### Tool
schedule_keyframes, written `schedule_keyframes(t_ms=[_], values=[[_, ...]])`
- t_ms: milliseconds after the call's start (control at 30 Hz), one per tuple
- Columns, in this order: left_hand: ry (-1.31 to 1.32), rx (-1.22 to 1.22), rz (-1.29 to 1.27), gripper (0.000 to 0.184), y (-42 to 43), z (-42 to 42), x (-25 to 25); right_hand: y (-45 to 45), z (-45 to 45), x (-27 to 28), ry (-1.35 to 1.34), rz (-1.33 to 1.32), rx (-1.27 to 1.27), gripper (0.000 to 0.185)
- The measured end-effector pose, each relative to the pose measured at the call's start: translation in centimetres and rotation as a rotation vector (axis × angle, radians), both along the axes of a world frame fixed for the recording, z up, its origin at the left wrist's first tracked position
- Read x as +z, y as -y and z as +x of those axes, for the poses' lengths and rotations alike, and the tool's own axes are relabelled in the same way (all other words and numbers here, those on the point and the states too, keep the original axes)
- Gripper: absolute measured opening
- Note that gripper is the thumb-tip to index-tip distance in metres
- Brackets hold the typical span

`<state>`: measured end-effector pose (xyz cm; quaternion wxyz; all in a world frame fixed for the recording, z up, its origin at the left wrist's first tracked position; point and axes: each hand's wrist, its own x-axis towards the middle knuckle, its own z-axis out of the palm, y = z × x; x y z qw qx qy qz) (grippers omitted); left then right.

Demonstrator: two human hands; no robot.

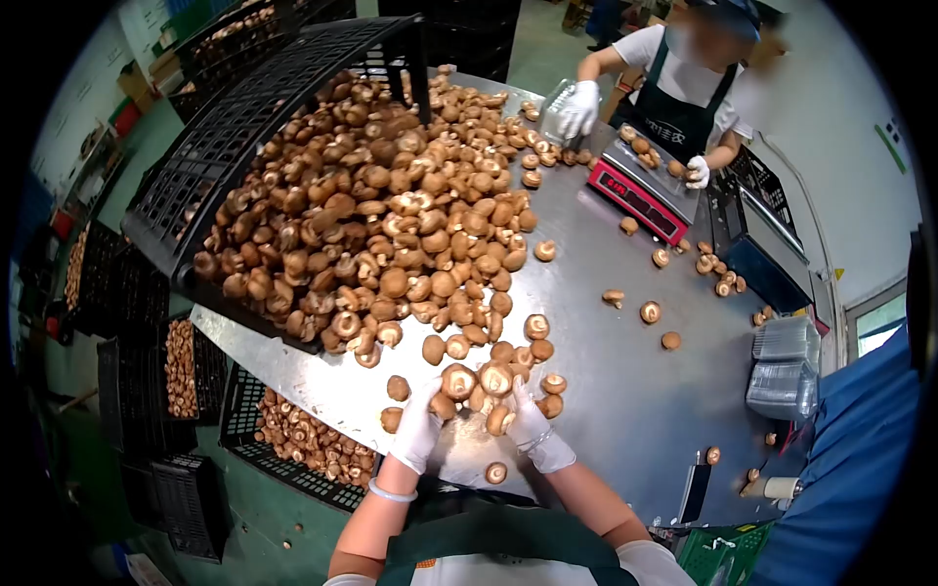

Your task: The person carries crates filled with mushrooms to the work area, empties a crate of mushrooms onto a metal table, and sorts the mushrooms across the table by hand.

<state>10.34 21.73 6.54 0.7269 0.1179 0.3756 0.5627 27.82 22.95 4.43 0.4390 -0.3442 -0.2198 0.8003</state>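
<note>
Mushrooms sit between left grip and right grip — both cupped around them.

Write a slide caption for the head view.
Gloved left hand and right hand around mushrooms on a metal table, near a heap and a tipped crate; co-worker at a scale.

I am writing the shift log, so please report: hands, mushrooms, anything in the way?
Left hand and right hand around several mushrooms. Bigger pile ahead, by tipped crate. Nothing visibly blocking.
</note>
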Motion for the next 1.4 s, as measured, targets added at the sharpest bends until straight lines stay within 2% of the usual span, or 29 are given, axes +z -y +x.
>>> schedule_keyframes(t_ms=[67,100,167,233,300,333,367,400,433,467,500,533,567,633,667,700,767,800,867,900,933,967,1033,1100,1167,1233,1300,1367,1400], values=[[-0.353,-0.075,0.069,0.032,-0.3,2.0,0.9,0.4,1.8,-0.3,0.037,0.059,0.002,0.057],[-0.411,-0.055,0.164,0.032,-0.6,3.2,0.9,0.4,2.9,-0.5,-0.041,-0.006,-0.014,0.057],[-0.458,0.021,0.153,0.032,-1.0,6.1,0.5,0.3,4.4,-0.9,-0.133,-0.078,0.009,0.056],[-0.49,0.068,0.19,0.033,-1.5,9.6,2.1,0.4,5.8,-1.2,-0.21,-0.071,-0.128,0.067],[-0.476,-0.066,0.124,0.033,-3.1,12.8,2.1,-0.4,8.3,-2.1,-0.298,-0.031,-0.102,0.073],[-0.601,-0.099,0.254,0.034,-4.4,14.6,0.8,-1.2,10.3,-3.6,-0.328,-0.054,-0.145,0.07],[-0.58,-0.171,0.254,0.037,-6.3,16.7,-0.2,-2.1,10.0,0.2,-0.205,-0.209,-0.358,0.066],[-0.536,-0.209,0.252,0.043,-7.9,18.4,1.2,-3.5,12.0,0.3,-0.313,-0.294,-0.442,0.064],[-0.449,-0.187,0.242,0.048,-10.0,20.8,1.1,-4.8,13.8,1.9,-0.271,-0.293,-0.444,0.063],[-0.452,-0.257,0.278,0.055,-12.1,22.6,1.3,-6.8,17.7,-0.5,-0.537,-0.122,-0.312,0.059],[-0.669,-0.241,0.377,0.059,-13.7,24.4,2.2,-8.9,19.4,0.4,-0.454,-0.181,-0.507,0.056],[-0.797,-0.194,0.52,0.059,-14.1,25.1,5.1,-11.0,21.1,0.2,-0.414,0.01,-0.522,0.055],[-0.855,-0.067,0.61,0.055,-13.9,26.5,6.8,-13.9,25.6,-4.7,-0.508,0.259,-0.543,0.061],[-0.925,-0.167,0.766,0.055,-12.4,26.7,8.5,-14.4,25.1,-0.2,-0.315,-0.048,-0.699,0.07],[-0.89,-0.137,0.82,0.054,-11.3,26.3,8.2,-13.9,25.6,-1.7,-0.487,0.086,-0.555,0.079],[-0.859,-0.106,0.871,0.052,-9.8,25.6,7.6,-13.3,25.2,-2.4,-0.201,0.0,-0.683,0.08],[-0.931,-0.211,0.882,0.048,-6.7,21.4,6.0,-12.7,21.5,-2.5,-0.115,-0.009,-0.654,0.075],[-0.927,-0.224,0.851,0.044,-4.9,18.6,5.6,-12.2,20.4,-4.6,-0.011,0.089,-0.519,0.067],[-1.05,-0.145,0.768,0.032,-1.9,13.2,3.2,-10.2,13.8,-2.6,0.138,-0.048,-0.375,0.052],[-1.1,-0.019,0.647,0.034,0.1,10.7,1.9,-8.2,8.6,4.7,0.263,-0.066,-0.255,0.042],[-1.207,0.084,0.586,0.028,1.3,7.6,1.0,-9.2,8.6,-0.8,0.203,0.281,0.055,0.035],[-1.381,0.248,0.486,0.028,2.7,5.1,-0.7,-8.2,4.8,2.0,0.495,0.232,0.052,0.031],[-1.625,0.43,0.313,0.037,5.0,0.5,-2.8,-7.7,-0.6,2.3,0.73,0.613,0.171,0.036],[-1.78,0.338,0.215,0.046,6.1,-1.8,-2.9,-8.6,-4.4,0.1,1.052,1.216,0.219,0.041],[-1.831,0.247,0.21,0.049,6.6,-2.9,-5.1,-8.9,-7.5,-0.9,1.376,1.415,0.388,0.038],[-1.753,0.113,0.213,0.047,7.1,-4.4,-6.2,-9.9,-8.6,-2.7,1.546,1.599,0.585,0.034],[-1.727,0.248,0.207,0.043,8.4,-6.1,-5.4,-10.2,-8.9,-3.2,1.496,1.507,0.58,0.027],[-1.814,0.447,0.183,0.041,10.5,-9.8,-5.4,-9.7,-8.3,-2.6,1.282,1.427,0.38,0.023],[-1.878,0.458,0.107,0.042,11.7,-12.0,-4.6,-9.3,-7.8,-1.9,1.137,1.286,0.344,0.02]])
